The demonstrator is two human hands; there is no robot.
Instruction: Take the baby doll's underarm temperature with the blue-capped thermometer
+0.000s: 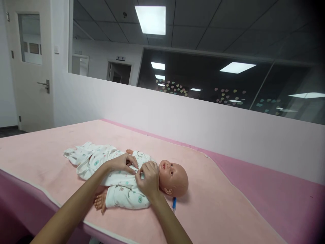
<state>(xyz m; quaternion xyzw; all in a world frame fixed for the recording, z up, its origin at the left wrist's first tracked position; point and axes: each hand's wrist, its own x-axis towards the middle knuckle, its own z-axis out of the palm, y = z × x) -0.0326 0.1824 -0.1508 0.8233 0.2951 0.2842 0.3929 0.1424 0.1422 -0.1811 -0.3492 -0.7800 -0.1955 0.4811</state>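
A bald baby doll (177, 178) lies on its back with its head to the right. It wears a white onesie (124, 195) printed with small coloured animals. Over the doll's chest, my left hand (124, 163) has its thumb and forefinger curled onto the front of the onesie. Close beside it, below the chin, my right hand (149, 178) pinches the same cloth with bent fingers. The fingertips of both hands almost meet, and they hide the fastening there, if there is one. One bare doll hand (101, 201) sticks out of the near sleeve.
A pink padded mat (218, 206) with a pale edge lies under the doll on a table. A small blue object (174, 202) is beside the doll's head. Behind stands a white wall (152, 112) with a long window (203, 78) above; a door (33, 88) is at the left.
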